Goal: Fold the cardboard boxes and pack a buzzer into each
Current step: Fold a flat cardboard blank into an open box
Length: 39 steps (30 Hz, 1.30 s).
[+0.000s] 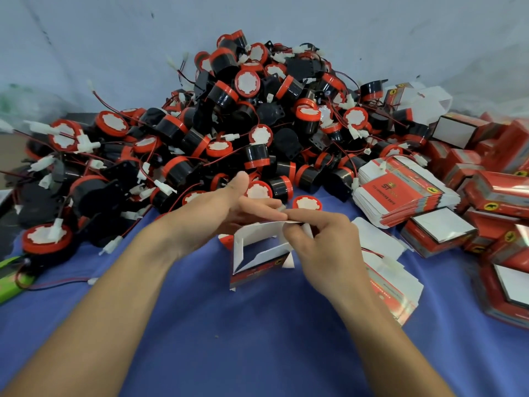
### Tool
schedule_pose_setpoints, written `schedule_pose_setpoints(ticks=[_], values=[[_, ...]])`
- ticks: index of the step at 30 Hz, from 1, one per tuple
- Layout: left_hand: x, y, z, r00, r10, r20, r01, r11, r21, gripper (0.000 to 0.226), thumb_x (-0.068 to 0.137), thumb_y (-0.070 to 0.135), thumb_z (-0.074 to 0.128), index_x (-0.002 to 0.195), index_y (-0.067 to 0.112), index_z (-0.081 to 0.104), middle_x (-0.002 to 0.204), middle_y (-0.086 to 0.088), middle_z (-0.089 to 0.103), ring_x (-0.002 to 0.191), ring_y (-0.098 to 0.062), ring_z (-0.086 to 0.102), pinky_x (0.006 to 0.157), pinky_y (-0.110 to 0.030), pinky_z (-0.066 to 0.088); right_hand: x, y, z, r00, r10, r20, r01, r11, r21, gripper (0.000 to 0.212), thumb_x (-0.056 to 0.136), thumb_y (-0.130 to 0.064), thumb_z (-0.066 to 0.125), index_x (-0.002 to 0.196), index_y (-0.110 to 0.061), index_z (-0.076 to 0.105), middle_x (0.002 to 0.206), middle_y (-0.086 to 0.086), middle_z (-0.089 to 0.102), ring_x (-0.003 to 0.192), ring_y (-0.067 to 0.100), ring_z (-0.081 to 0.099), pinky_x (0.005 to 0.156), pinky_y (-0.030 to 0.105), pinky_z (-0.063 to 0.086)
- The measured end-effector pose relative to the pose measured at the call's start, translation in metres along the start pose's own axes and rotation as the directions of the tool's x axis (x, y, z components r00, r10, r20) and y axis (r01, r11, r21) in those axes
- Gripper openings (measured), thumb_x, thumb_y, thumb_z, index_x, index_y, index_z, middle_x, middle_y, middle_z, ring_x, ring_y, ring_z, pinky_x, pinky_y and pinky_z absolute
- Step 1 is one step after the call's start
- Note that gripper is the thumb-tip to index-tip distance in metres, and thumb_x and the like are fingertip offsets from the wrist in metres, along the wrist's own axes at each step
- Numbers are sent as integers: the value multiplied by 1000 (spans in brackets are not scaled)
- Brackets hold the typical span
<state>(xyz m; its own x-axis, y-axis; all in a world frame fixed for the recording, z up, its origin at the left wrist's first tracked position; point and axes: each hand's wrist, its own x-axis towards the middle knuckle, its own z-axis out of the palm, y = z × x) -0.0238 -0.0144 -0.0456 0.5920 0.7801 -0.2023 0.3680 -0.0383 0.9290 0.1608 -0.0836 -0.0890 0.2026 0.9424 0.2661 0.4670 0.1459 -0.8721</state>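
A small red and white cardboard box (257, 255) stands half-formed on the blue cloth at the centre, its top open and white inside showing. My left hand (229, 204) holds its far flap from the left, thumb raised. My right hand (320, 242) pinches the same white flap from the right, fingertips meeting the left hand's. A big heap of black and red buzzers (229, 133) with red wires and white plugs lies just behind the box.
A stack of flat box blanks (400, 190) lies to the right of the heap, more blanks (392, 285) lie beside my right wrist. Folded red boxes (492, 196) pile up at the far right. A green object (11, 279) sits at the left edge.
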Motion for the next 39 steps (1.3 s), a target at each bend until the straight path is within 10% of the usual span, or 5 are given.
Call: schedule_pose_setpoints(ticks=[5, 10, 21, 27, 39], values=[[0, -7, 9, 998, -31, 63, 25, 995, 98, 34, 105, 38, 55, 138, 33, 63, 131, 17, 69, 123, 1, 63, 115, -31, 45, -3, -2, -2, 986, -19, -167, 28, 998, 50, 35, 86, -11, 75, 109, -37, 78, 92, -20, 76, 83, 0, 71, 74, 21, 57], [0, -2, 24, 982, 20, 186, -13, 999, -38, 36, 106, 54, 41, 130, 49, 67, 135, 26, 65, 126, 10, 57, 99, -12, 48, -2, -6, -13, 965, -110, -237, 147, 978, 147, 41, 84, -10, 77, 111, -42, 75, 96, -24, 76, 77, 5, 73, 63, 20, 56], [8, -7, 30, 974, 71, 215, -63, 997, -44, 45, 95, 20, 66, 138, 31, 62, 135, 13, 68, 129, -6, 60, 110, -33, 45, 10, 6, -24, 985, -96, 143, 62, 971, 229, 53, 85, 5, 54, 95, -38, 83, 101, -15, 78, 99, 5, 72, 82, 27, 56], [10, -16, 29, 982, -10, 189, -21, 987, 158, 63, 85, 13, 80, 140, 31, 57, 128, 16, 70, 120, -1, 64, 109, -36, 52, 12, 6, -30, 824, 1, 567, -82, 990, 118, 46, 71, -15, 51, 94, -38, 84, 151, -19, 51, 139, -17, 35, 117, 29, 34], [23, -35, 34, 998, 41, -47, -51, 972, -231, 59, 86, -14, 67, 124, 31, 76, 119, -3, 77, 102, -12, 74, 80, -25, 61, 7, 8, -23, 939, 234, 252, -324, 849, 417, 29, 102, -14, 54, 102, -22, 83, 106, 18, 75, 97, 32, 66, 81, 41, 54]])
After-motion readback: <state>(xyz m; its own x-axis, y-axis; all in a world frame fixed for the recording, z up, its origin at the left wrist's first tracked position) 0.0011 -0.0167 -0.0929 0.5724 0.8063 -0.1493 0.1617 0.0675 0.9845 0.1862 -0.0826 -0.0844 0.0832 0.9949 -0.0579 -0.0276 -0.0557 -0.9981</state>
